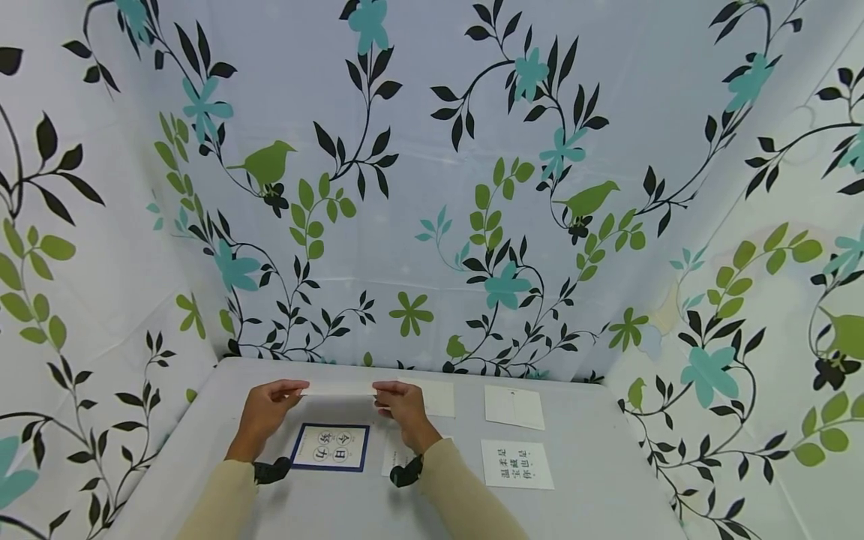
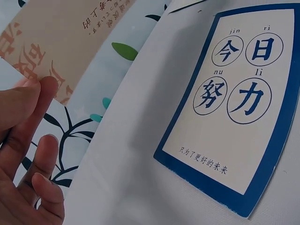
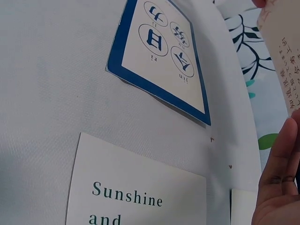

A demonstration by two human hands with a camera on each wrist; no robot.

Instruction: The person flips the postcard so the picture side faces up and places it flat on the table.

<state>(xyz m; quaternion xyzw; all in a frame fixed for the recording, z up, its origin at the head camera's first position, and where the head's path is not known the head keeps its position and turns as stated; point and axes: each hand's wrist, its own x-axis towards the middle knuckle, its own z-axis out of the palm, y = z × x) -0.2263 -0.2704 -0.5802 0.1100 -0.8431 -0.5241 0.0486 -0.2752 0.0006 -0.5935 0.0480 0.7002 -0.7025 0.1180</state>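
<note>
A beige card (image 1: 340, 390) with brown and orange lettering is raised above the far part of the table, seen nearly edge-on from the head. My left hand (image 1: 265, 412) pinches one end between thumb and forefinger; the other fingers curl loosely in the left wrist view. At the opposite end, my right hand (image 1: 406, 411) grips the card by its edge. Below it lies a blue-bordered card (image 2: 234, 145) with large characters in circles. A white card (image 3: 140, 187) reading "Sunshine and" rests under my right forearm, partly covered in the head view.
Beyond my right hand lies a pale card (image 1: 440, 399). Farther right are a cream card (image 1: 514, 409) and a white card (image 1: 496, 465) with dark characters. A patterned curtain (image 1: 418, 247) with leaves and birds stands behind the table (image 1: 594, 450) and along both sides.
</note>
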